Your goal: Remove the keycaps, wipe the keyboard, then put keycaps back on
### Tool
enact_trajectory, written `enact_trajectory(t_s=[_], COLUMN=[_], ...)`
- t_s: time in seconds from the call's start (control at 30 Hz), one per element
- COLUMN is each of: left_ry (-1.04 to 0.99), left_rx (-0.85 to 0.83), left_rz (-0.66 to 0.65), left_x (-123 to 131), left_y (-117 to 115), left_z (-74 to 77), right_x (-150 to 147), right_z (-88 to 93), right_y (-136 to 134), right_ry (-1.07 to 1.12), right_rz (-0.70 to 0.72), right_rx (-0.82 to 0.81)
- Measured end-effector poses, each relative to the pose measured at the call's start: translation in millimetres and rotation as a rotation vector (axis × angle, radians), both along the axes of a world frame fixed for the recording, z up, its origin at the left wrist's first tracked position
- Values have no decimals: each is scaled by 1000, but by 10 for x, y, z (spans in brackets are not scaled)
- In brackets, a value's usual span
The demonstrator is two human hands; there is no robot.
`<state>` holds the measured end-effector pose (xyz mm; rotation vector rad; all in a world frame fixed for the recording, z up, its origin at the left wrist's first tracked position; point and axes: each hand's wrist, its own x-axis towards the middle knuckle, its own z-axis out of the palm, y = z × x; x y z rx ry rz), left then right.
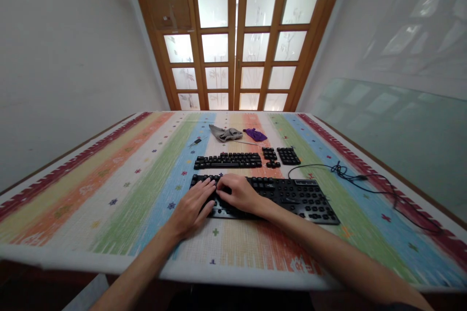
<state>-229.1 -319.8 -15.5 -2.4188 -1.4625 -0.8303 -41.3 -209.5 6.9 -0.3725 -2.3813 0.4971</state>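
Note:
A black keyboard (pixel 310 199) lies on the table in front of me, with keycaps off over much of its right part and caps on along its back row. My left hand (pixel 193 204) rests flat over the keyboard's left end, fingers stretched out. Beside it, my right hand (pixel 239 194) is closed, thumb and fingertips pinched together low over the keys. Whatever is between those fingertips is too small to make out. Behind the keyboard, loose black keycaps (pixel 228 160) sit in rows, with a number-pad block of keycaps (pixel 288 155) to their right.
A grey cloth (pixel 224 133) and a purple cloth (pixel 255 134) lie farther back, near a thin rod (pixel 245 143). A small dark tool (pixel 197 141) is left of them. The black cable (pixel 343 173) coils to the right across the striped tablecloth (pixel 120 223).

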Motion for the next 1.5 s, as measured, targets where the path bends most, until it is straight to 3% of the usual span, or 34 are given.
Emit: enact_trajectory(t_s=[0.23, 0.7, 1.5], left_ry=[-12, -21, -94], left_rx=[-2, 0, -26], left_rz=[11, 37, 73], left_x=[5, -1, 13], left_y=[4, 7, 7], left_z=[-1, -27, -1], right_x=[6, -18, 39], right_z=[-95, -127, -41], right_y=[-24, -29, 27], right_ry=[22, 38, 33], right_rz=[-1, -67, 32], right_rx=[149, 180, 141])
